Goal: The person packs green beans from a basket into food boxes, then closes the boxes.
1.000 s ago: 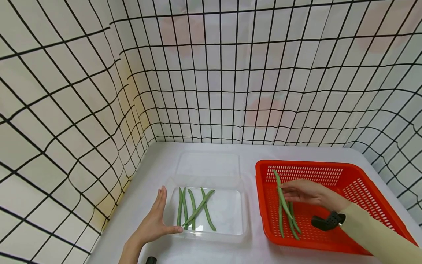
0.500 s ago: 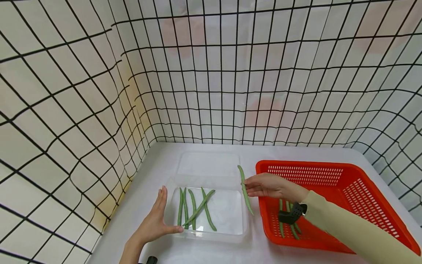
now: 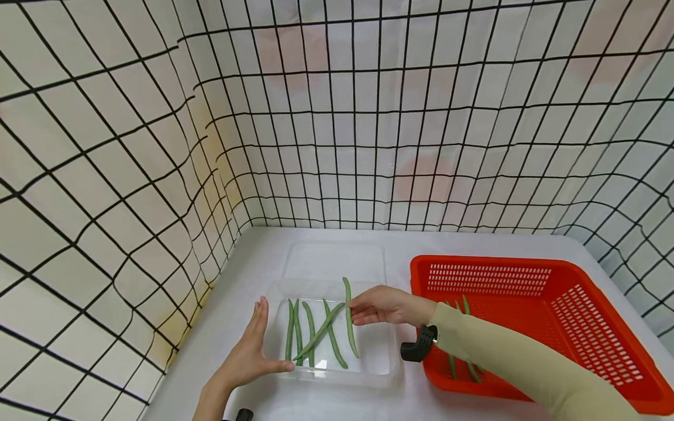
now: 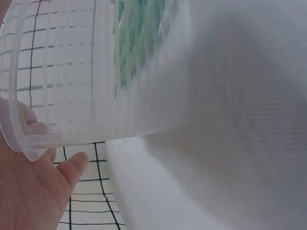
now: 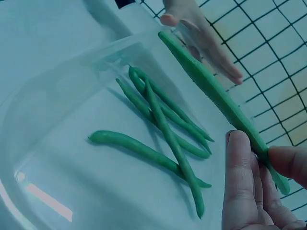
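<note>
A green bean is pinched between the thumb and fingers of my right hand, held over the right part of a clear plastic container. In the right wrist view the pinched bean slants above the container, apart from the beans inside. Several green beans lie on the container's floor, one crossing over others. With fingers straight and thumb spread, my left hand rests against the container's left near corner. The left wrist view shows that hand at the container's rim.
A red perforated basket stands on the right, with a few green beans partly hidden under my right forearm. The container's clear lid lies open behind it. Black wire mesh encloses the white table on the back and sides.
My right hand has lifted one bean out of the red basket and carried it left over the clear container. The left hand has stayed in place.
</note>
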